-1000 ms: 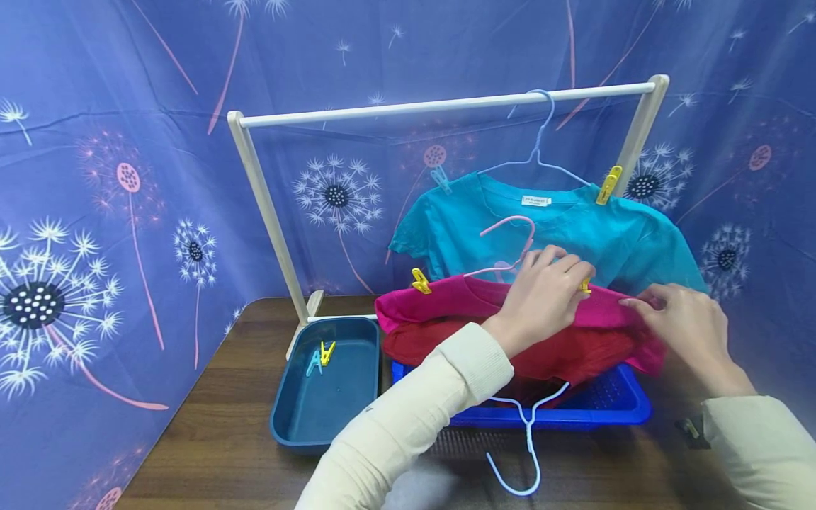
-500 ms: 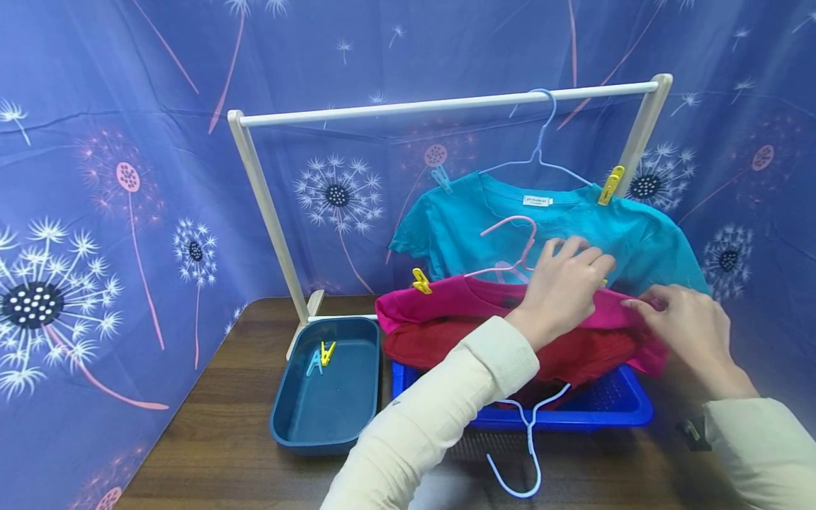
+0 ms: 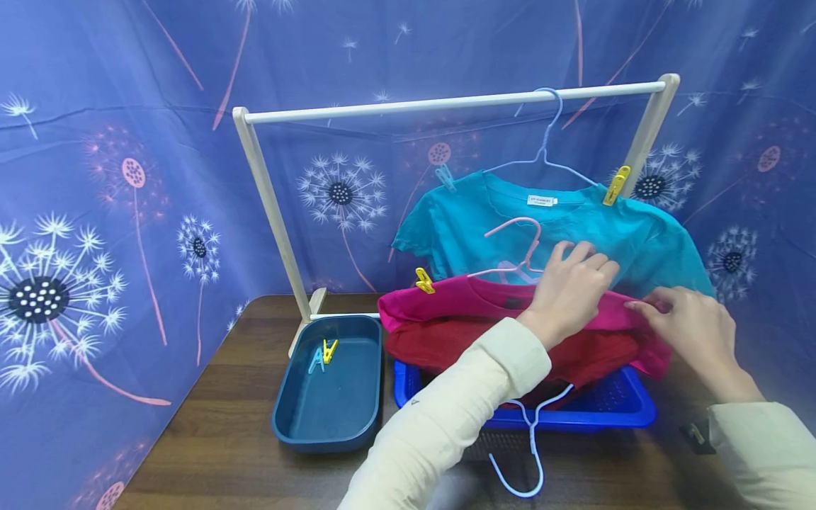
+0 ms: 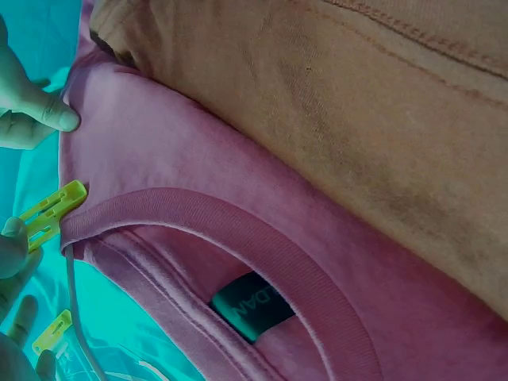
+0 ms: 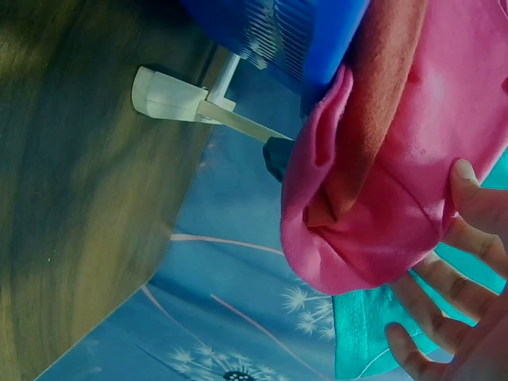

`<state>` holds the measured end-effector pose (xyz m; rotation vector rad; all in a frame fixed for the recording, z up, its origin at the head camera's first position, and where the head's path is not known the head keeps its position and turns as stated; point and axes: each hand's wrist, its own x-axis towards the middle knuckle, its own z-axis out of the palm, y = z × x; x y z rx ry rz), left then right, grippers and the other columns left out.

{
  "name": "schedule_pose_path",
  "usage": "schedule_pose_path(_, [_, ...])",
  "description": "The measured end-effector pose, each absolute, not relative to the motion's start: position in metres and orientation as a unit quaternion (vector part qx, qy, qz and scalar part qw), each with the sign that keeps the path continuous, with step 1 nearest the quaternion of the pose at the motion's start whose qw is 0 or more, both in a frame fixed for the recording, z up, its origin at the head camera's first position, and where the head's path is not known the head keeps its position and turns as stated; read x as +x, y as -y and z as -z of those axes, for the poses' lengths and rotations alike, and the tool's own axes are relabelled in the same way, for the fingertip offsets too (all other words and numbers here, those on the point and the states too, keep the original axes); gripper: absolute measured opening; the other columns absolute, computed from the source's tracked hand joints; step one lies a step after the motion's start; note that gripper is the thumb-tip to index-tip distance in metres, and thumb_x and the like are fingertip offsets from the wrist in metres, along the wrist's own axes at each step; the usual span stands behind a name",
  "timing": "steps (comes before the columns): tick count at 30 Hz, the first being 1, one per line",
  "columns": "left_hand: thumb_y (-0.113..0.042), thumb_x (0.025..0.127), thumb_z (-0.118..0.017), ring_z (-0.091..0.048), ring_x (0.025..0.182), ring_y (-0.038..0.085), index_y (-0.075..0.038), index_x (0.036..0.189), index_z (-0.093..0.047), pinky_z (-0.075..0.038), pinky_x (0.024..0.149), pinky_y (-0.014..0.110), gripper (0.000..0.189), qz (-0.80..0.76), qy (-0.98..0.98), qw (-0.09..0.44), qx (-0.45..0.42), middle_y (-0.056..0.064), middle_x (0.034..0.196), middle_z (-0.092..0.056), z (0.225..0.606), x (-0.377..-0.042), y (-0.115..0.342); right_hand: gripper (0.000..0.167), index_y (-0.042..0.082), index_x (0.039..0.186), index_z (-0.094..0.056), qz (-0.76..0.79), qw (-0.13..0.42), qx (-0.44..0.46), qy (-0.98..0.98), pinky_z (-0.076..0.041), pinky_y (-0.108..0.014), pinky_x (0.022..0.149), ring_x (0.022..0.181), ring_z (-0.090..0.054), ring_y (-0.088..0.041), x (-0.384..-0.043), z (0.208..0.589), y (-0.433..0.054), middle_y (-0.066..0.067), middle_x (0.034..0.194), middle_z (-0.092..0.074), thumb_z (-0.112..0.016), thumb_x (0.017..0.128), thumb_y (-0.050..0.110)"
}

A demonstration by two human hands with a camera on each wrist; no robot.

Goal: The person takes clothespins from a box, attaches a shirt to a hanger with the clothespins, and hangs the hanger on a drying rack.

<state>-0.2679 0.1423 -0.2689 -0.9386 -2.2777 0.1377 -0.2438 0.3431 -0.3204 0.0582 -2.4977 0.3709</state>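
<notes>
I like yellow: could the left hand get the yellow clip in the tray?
Probably yes, once it's free: nothing covers that yellow clip in the open tray, but the left hand seems to pinch another clip on the pink shirt.

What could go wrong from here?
1. The yellow clip pinched by the left hand sits at the collar's edge; a shallow bite might let it slip.
2. The red garment lies close against the pink shirt, so lifting the shirt could drag it along.
3. The light-blue hanger juts past the basket front and might snag a sleeve.
</notes>
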Motion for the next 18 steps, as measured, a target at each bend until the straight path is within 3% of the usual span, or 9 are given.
schedule_pose_path(6, [-0.038,0.084,-0.057,-0.044,0.114,0.005,-0.032,0.109,-0.057,-0.025,0.106,0.033,0.026,-0.06,0.871,0.333,-0.355,-0.019,0.109,-0.06,0.268,-0.267,-0.145,0.03,0.005,0.079,-0.068,-0.138,0.309,0.023,0.941,-0.028,-0.032,0.044,0.053,-0.048,-0.025,-0.244,0.319,-0.343,-0.006,0.053,-0.056,-0.072,0.075,0.035])
schedule_pose_path(13, [-0.042,0.087,-0.055,-0.041,0.12,0.006,-0.032,0.114,-0.054,-0.027,0.104,0.032,0.029,-0.022,0.895,0.287,-0.342,-0.018,0.115,-0.057,0.27,-0.267,-0.141,0.033,0.005,0.081,-0.068,-0.14,0.306,0.021,0.941,-0.028,-0.032,0.044,0.055,-0.05,-0.028,-0.245,0.321,-0.343,-0.009,0.056,-0.058,-0.071,0.076,0.037])
schedule_pose_path(18, [-0.04,0.088,-0.055,-0.039,0.122,0.005,-0.031,0.126,-0.046,-0.028,0.102,0.031,0.04,-0.006,0.9,0.271,-0.34,-0.018,0.12,-0.055,0.271,-0.268,-0.134,0.034,0.005,0.081,-0.068,-0.139,0.305,0.018,0.942,-0.028,-0.031,0.043,0.053,-0.049,-0.026,-0.244,0.321,-0.343,-0.006,0.054,-0.056,-0.071,0.076,0.039])
